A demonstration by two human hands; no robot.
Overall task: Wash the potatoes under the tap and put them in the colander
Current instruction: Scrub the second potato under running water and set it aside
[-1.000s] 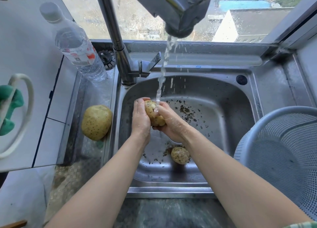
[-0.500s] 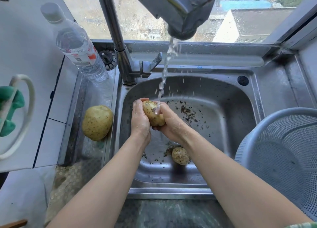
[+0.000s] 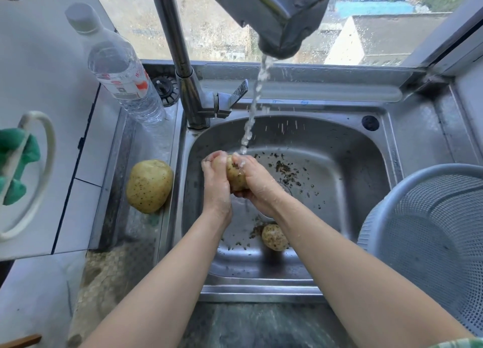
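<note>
Over the last second the right hand (image 3: 257,187) has slid its fingers (image 3: 239,162) across the top of the potato (image 3: 235,177), so the stream (image 3: 251,122) now lands on them, not on bare peel. The left hand (image 3: 215,184) stays curled round the potato's left side. Both grip it mid-sink (image 3: 339,143), so I judge the scrubbing continues. A small potato (image 3: 274,237) lies nearer in the sink and a big potato (image 3: 149,186) left of it. The colander (image 3: 418,171), right, shows none.
</note>
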